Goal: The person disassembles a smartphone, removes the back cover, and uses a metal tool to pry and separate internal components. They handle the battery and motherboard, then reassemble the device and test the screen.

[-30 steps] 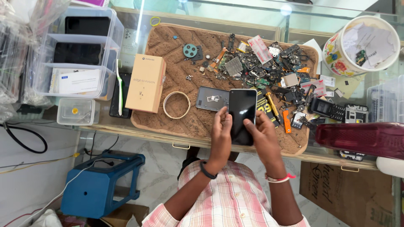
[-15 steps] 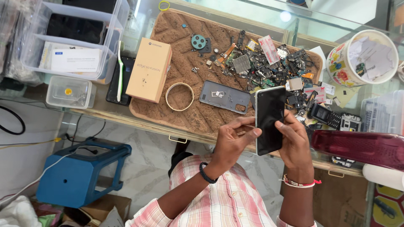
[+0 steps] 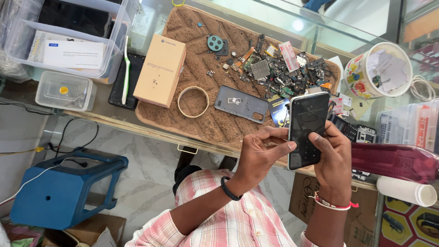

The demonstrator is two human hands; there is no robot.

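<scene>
We find a black smartphone (image 3: pixel 307 130) held upright between both hands, above the near edge of the brown work mat (image 3: pixel 192 32). Our left hand (image 3: pixel 258 158) pinches its left edge, index finger laid across the lower screen. Our right hand (image 3: pixel 334 160) wraps its right side, thumb on the glass. Just beyond the left hand lies a grey back cover (image 3: pixel 241 103); a tape ring (image 3: pixel 192 101) sits farther left. A pile of small parts (image 3: pixel 279 71) lies beyond the phone.
</scene>
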